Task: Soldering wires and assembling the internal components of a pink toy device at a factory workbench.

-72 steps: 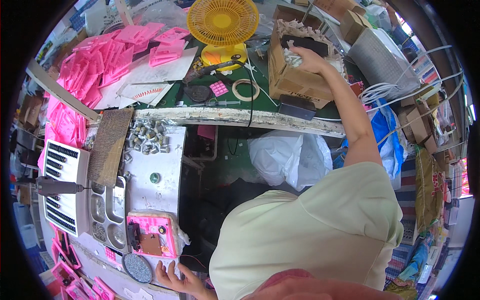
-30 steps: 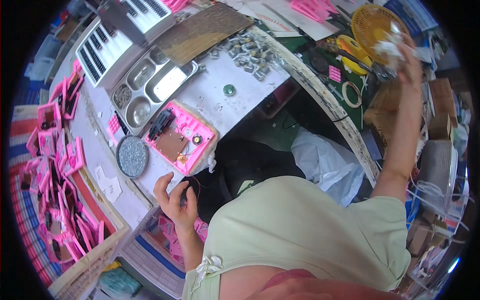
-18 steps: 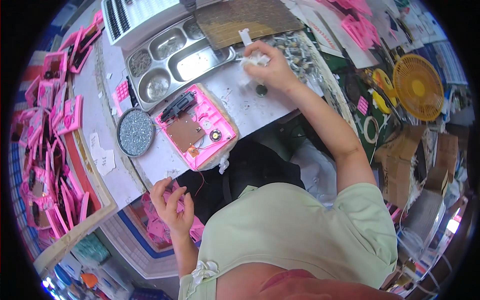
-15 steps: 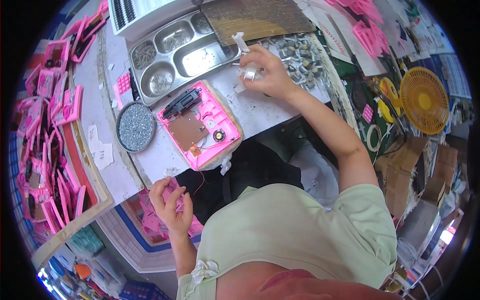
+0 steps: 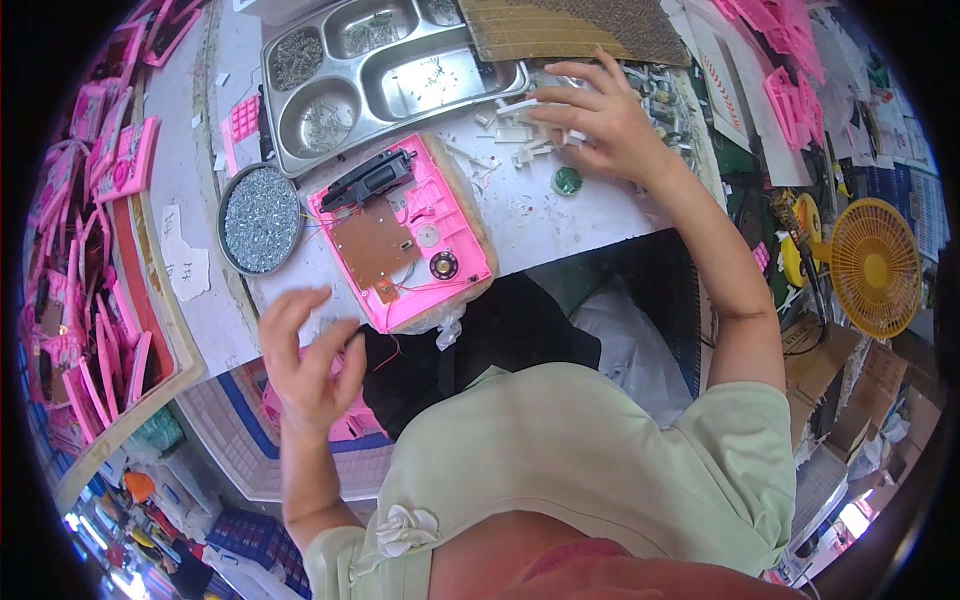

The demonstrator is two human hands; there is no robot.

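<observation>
My right hand [image 5: 612, 122] spreads its fingers over a small group of white plastic pieces [image 5: 525, 135] right of the steel tray. The fingertips are at or just above the pieces; contact cannot be made out. My left hand [image 5: 312, 365] hovers off the table's front edge, fingers apart and slightly blurred, holding nothing visible. Between the hands a pink plastic casing [image 5: 464, 222] lies open-side up on a padded, wrapped block. Inside it sit a brown circuit board [image 5: 372, 245], a black mechanism [image 5: 366, 180], a round black speaker [image 5: 444, 265] and thin wires.
A round dish of screws [image 5: 260, 220] stands left of the casing. Behind is a steel compartment tray [image 5: 375, 125] with small metal parts, beside a brown cardboard sheet [image 5: 570, 30]. A green round piece [image 5: 566, 180] lies near my right hand. Pink casings [image 5: 125, 160] pile up at left.
My right hand, which held a white plastic piece up, has moved right and opened over the white pieces. My left hand has risen and moved left. The view has shifted slightly.
</observation>
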